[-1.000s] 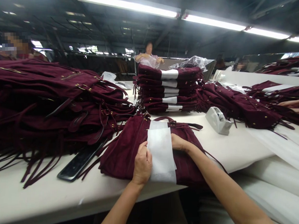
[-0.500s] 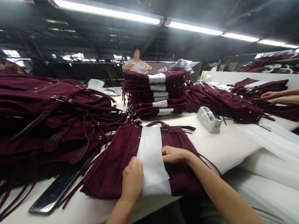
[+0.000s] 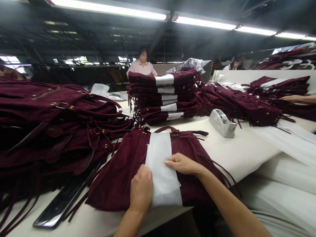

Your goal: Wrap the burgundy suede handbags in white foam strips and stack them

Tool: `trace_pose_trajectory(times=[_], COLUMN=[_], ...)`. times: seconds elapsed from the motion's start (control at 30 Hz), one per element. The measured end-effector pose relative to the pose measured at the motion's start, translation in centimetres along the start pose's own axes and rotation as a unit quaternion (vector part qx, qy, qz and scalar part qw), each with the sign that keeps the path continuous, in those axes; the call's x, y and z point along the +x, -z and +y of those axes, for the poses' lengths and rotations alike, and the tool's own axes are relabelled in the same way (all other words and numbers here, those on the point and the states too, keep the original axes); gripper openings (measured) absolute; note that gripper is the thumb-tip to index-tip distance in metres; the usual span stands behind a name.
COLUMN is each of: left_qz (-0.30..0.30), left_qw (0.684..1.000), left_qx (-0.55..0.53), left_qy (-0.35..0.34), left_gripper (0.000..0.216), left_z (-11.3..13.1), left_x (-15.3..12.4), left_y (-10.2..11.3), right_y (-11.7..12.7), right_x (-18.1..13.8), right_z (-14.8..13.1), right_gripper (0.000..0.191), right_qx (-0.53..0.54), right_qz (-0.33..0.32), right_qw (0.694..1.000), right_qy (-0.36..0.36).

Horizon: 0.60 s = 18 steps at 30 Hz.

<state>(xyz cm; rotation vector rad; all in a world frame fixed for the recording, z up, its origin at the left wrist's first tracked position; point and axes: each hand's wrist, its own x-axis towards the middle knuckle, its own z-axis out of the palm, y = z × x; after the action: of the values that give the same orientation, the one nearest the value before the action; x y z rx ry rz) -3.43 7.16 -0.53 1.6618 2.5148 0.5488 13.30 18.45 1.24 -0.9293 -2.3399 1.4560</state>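
A burgundy handbag [image 3: 113, 178] lies flat in front of me, with straps and buckles at its far edge. Down its middle runs a white paper strip [image 3: 159, 146], which hangs over the near edge. My left hand [image 3: 141, 186] is closed at the strip's left edge, its fingertips partly hidden from view. On the opposite edge, my right hand [image 3: 184, 164] pinches the paper with the thumb on top; its other fingers are mostly hidden. Beyond the bag on the right stands a grey tape dispenser [image 3: 221, 124].
Banded burgundy bags form a stack [image 3: 164, 97] behind. A large bag pile [image 3: 44, 119] fills the left, above a dark glossy strip [image 3: 61, 208]. More bags [image 3: 242, 101] and a co-worker's hand [image 3: 293, 98] are right. White sheets [image 3: 292, 183] lie at lower right. Another person [image 3: 142, 68] stands behind the stack.
My right thumb has come onto the top of the paper's right edge. My left hand has barely moved. The co-worker behind the stack has lowered their arms.
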Motion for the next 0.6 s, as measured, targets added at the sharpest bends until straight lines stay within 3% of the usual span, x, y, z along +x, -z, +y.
trace_pose_trajectory(times=[0.1, 0.23, 0.4, 0.6], left_qz=[0.03, 0.039, -0.017, -0.064], left_qw=[0.999, 0.999, 1.0, 0.998], left_qx=[-0.011, -0.015, 0.012, 0.027], left_qy=[0.009, 0.024, 0.006, 0.009], left_gripper=[0.022, 0.021, 0.023, 0.028], left_z=[-0.2, -0.2, 0.4, 0.9], left_x=[-0.3, -0.1, 0.9, 2.0], left_y=[-0.2, -0.2, 0.6, 1.1], right_y=[-1.4, -2.9, -3.9, -4.6], right_x=[1.2, 2.5, 2.3, 1.9], right_z=[-0.9, -1.8, -1.4, -1.1], right_gripper=[0.042, 0.042, 0.038, 0.035], right_qx=[-0.136, -0.312, -0.336, -0.357], right_qz=[0.094, 0.212, 0.297, 0.335], right_qw=[0.983, 0.911, 0.869, 0.846], right_qy=[-0.075, -0.164, -0.207, -0.213])
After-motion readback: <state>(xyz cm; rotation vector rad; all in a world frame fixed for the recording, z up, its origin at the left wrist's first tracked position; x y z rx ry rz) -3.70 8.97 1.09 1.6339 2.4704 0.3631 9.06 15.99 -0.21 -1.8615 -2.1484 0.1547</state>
